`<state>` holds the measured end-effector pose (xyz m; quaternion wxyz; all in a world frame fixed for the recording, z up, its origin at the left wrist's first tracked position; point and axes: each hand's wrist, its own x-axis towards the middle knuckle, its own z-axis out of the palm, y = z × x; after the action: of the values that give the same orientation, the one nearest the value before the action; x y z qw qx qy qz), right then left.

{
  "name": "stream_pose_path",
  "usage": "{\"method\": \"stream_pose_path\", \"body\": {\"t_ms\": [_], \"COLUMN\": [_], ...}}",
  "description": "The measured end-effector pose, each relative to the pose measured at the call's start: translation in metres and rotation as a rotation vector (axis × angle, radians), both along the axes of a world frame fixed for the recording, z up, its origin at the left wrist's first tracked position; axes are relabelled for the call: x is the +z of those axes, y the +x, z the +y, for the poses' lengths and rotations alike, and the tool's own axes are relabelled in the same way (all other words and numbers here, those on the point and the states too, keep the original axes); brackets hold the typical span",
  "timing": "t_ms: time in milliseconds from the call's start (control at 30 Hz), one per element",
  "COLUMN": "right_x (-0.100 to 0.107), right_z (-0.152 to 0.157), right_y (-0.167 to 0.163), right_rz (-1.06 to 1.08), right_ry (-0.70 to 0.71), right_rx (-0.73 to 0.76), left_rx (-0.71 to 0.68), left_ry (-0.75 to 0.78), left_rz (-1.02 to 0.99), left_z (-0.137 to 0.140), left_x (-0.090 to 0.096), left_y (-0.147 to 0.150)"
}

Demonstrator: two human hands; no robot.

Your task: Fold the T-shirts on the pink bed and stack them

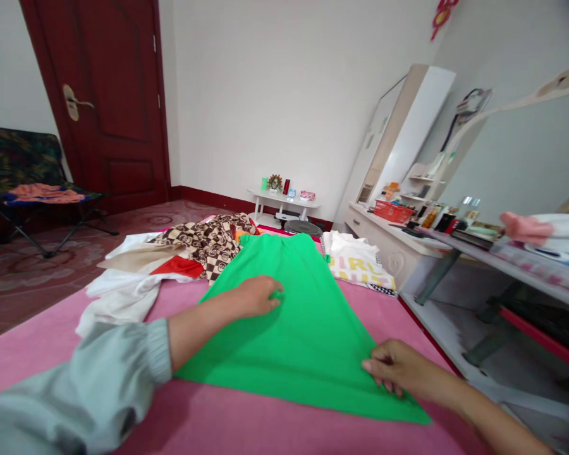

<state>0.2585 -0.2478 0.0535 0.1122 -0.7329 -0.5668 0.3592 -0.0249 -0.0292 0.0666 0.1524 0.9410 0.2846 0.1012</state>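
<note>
A plain green garment [289, 335], flared like a skirt or dress, lies spread on the pink bed cover [208, 423]. Its wide hem is towards me, and the narrower end looks gathered at the far side. My left hand [258, 297] is closed over the middle of the garment, with a small fold of green cloth showing at its fingertips. Near the lower right edge, my right hand [391, 366] has its fingers curled and pinched on the cloth. The green surface is mostly flat, with faint creases.
White, beige, red and brown-checked clothes [203, 243] are heaped at the left of the bed. A folded white printed shirt [358, 262] lies at the far right. Beyond stands a low white table [284, 199]. A cluttered dressing table [408, 237] and grey desk [512, 265] border the right.
</note>
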Motion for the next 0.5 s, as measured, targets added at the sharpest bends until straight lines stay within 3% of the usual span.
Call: {"method": "stream_pose_path", "body": {"t_ms": [133,200,333,400,500], "right_x": [-0.004,-0.001,0.012,0.017,0.020], "right_z": [0.026,0.045,0.111,0.152,0.209], "right_y": [0.000,0.007,0.035,0.047,0.054], "right_rz": [-0.051,-0.061,-0.290,-0.451,-0.650], "right_ry": [-0.151,-0.143,0.223,0.398,0.473], "right_rx": [-0.031,-0.018,-0.015,-0.086,-0.269], "left_rx": [0.186,0.246,0.254,0.251,0.263], "left_ry": [0.103,0.105,0.108,0.108,0.114], "left_rz": [-0.008,0.026,0.044,0.034,0.016], "left_z": [0.026,0.034,0.039,0.039,0.039], "left_x": [-0.041,-0.053,-0.063,-0.063,-0.063], "left_y": [0.043,0.049,0.050,0.049,0.049]}}
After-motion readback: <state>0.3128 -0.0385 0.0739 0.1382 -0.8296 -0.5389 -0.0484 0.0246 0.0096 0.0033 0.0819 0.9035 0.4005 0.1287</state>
